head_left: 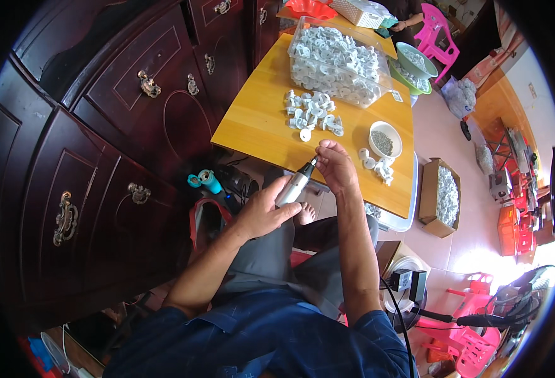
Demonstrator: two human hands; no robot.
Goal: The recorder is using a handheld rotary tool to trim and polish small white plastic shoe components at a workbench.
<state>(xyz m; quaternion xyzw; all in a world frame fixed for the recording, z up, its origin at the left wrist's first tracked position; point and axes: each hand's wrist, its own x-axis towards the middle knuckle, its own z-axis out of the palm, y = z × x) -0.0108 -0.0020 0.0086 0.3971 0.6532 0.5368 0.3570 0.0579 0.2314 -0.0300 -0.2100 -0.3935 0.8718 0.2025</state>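
Note:
My left hand [260, 211] is wrapped round the silver body of an electric screwdriver [295, 186], whose black nose points up and away from me. At its tip, my right hand [338, 169] has thumb and fingers pinched together; whatever lies between them is too small to make out. Just beyond the hands, a loose pile of white plastic parts [312, 113] lies on the yellow wooden table [252, 113]. To the right stands a white bowl [398, 140] with small grey metal pieces, probably screws [382, 142]. Several more white parts [383, 169] lie beside it.
A clear plastic bin [346, 97] heaped with white parts stands farther back. Dark wooden cabinets [126, 120] close off the left. A cardboard box [430, 195] of parts is on the floor at right, near a pink stool [479, 340]. A black cable [403, 321] hangs beside my right arm.

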